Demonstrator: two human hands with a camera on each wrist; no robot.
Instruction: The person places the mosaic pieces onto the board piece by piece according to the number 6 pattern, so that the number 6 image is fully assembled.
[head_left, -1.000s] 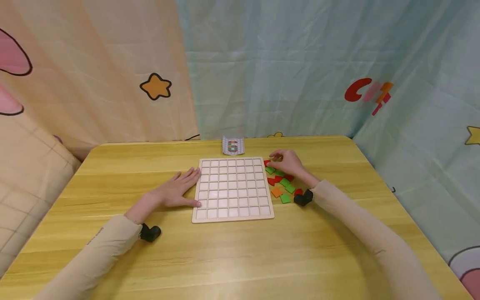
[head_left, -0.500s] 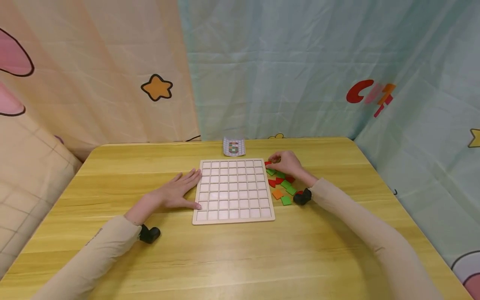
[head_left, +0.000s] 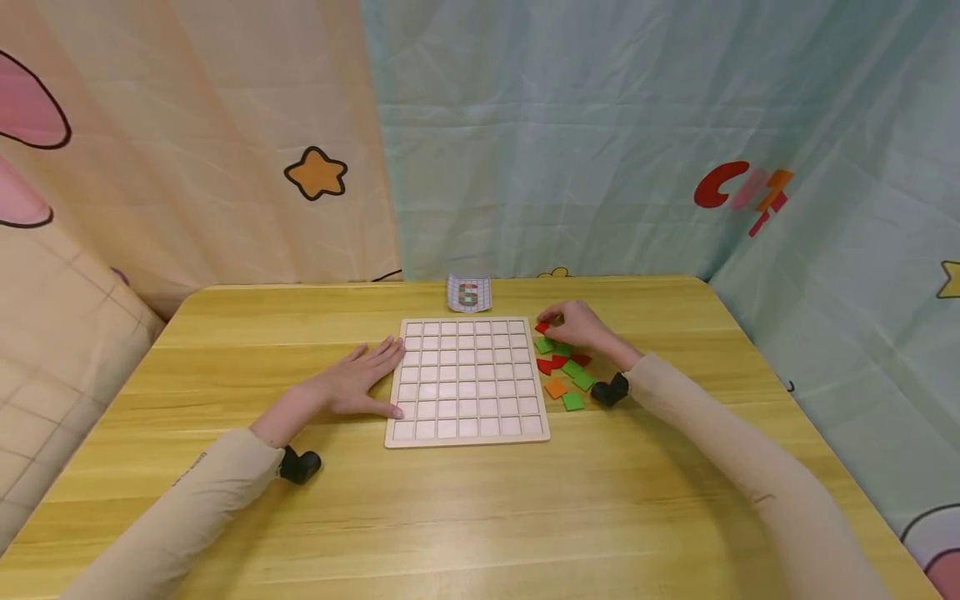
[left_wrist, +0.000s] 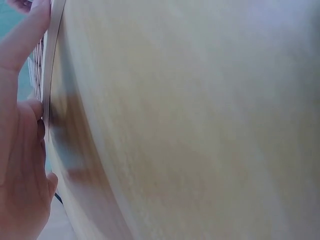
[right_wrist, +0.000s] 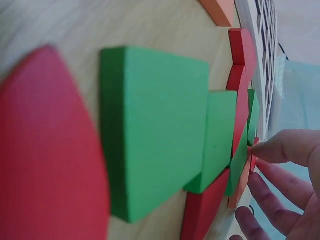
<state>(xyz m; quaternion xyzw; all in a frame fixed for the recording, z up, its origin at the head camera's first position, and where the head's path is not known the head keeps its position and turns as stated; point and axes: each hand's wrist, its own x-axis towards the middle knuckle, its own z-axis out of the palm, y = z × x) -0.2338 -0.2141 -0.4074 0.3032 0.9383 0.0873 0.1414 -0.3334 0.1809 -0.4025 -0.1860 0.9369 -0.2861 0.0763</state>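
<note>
A pale wooden board [head_left: 467,442] with a grid of square recesses lies in mid-table in the head view. My left hand [head_left: 358,383] rests flat with spread fingers on its left edge, thumb and fingertips touching the rim; the left wrist view shows this hand [left_wrist: 22,150] at the board's side. Off the far right corner, my right hand [head_left: 579,325] pinches a red tile [head_left: 542,328] between thumb and fingers. Beneath and in front of it lie loose green tiles [head_left: 573,402], red tiles [head_left: 545,367] and an orange tile [head_left: 556,388]. The palm partly hides the pile.
Behind the board stands a small curled card [head_left: 468,294] printed with a coloured figure on a grid. Printed curtains [head_left: 600,183] hang along the table's far edge. In the right wrist view, a large green tile [right_wrist: 160,125] overlaps another tile up close.
The red tile has shifted slightly right, away from the board, in the right hand's fingertips. My left hand stays in place on the board's edge.
</note>
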